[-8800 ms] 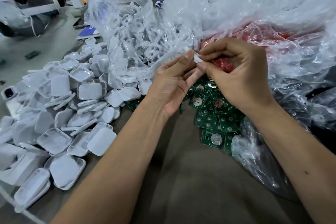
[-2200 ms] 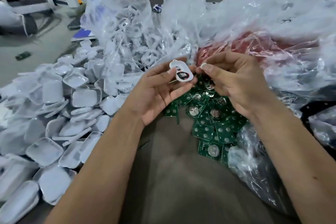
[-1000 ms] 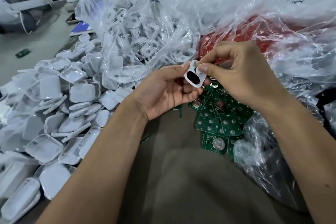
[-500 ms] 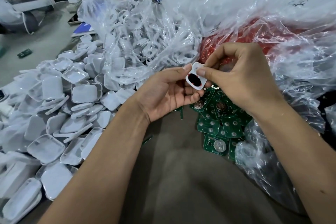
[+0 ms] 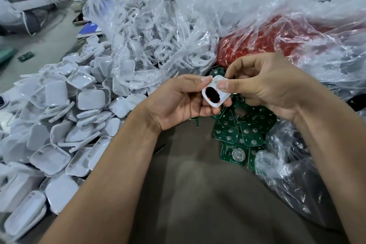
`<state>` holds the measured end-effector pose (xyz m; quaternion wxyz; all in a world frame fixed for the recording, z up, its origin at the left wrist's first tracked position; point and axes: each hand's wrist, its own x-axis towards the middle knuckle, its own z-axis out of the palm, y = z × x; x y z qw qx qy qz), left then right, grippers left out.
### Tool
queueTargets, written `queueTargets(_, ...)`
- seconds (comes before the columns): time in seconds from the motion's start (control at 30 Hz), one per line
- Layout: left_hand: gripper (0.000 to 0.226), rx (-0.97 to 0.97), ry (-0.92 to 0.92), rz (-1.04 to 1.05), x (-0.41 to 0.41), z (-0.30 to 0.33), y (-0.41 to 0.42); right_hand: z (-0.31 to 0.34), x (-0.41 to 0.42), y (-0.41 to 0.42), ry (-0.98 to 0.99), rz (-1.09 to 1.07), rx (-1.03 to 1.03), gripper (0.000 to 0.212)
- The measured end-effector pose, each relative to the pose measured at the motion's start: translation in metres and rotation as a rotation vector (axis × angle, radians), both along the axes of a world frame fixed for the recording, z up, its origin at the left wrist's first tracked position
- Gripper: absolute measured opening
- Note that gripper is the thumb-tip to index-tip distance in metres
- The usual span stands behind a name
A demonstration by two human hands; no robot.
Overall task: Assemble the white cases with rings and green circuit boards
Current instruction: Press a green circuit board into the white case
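Observation:
A small white case (image 5: 223, 97) with a dark oval opening edged in red sits between both hands at the centre. My left hand (image 5: 179, 103) holds it from below and the left. My right hand (image 5: 263, 85) pinches its upper right corner with thumb and forefinger. Just below lies a heap of green circuit boards (image 5: 240, 130) with round silver cells. A large pile of white case halves (image 5: 65, 117) covers the left side of the table.
A clear bag of white ring parts (image 5: 150, 31) stands behind the hands. Crumpled clear plastic over red parts (image 5: 263, 41) fills the right. Brown table surface (image 5: 198, 194) lies near me. A white headset (image 5: 21, 8) and another person's arm are at far left.
The white case has been turned so its dark opening faces me, and my right thumb and forefinger have closed on its corner. Both hands stayed above the circuit boards.

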<state>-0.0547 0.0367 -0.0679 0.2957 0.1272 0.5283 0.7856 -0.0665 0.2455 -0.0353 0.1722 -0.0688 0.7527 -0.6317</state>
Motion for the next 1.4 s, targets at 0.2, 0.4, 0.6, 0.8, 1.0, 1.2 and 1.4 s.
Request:
queueTargets(0.2,0.029,0.012,-0.023,-0.009,0.001,0.003,0.001,0.001,0.0,0.001,-0.134,0.073,-0.141,0.03)
queueTargets(0.4,0.03,0.031,-0.077,0.06,0.002,0.004,0.003,-0.003,0.0,-0.003,-0.039,0.043,-0.074,0.029)
queueTargets(0.6,0.029,0.067,-0.094,0.121,-0.001,0.005,0.001,-0.009,-0.003,-0.005,0.006,-0.046,-0.068,0.034)
queueTargets(0.8,0.031,0.084,-0.135,0.126,0.0,0.007,-0.002,-0.01,-0.002,-0.003,-0.077,0.107,-0.146,0.022)
queueTargets(1.0,0.032,0.038,-0.181,0.122,0.0,0.009,-0.005,-0.011,-0.002,-0.002,-0.084,0.165,-0.136,0.018)
queueTargets(1.2,0.042,-0.179,-0.117,0.213,-0.004,0.014,-0.005,-0.016,-0.005,-0.003,-0.091,0.2,-0.128,0.021)
queueTargets(1.4,0.004,-0.217,0.083,0.38,-0.003,0.012,0.0,-0.02,-0.006,-0.007,-0.052,0.091,-0.12,0.022)
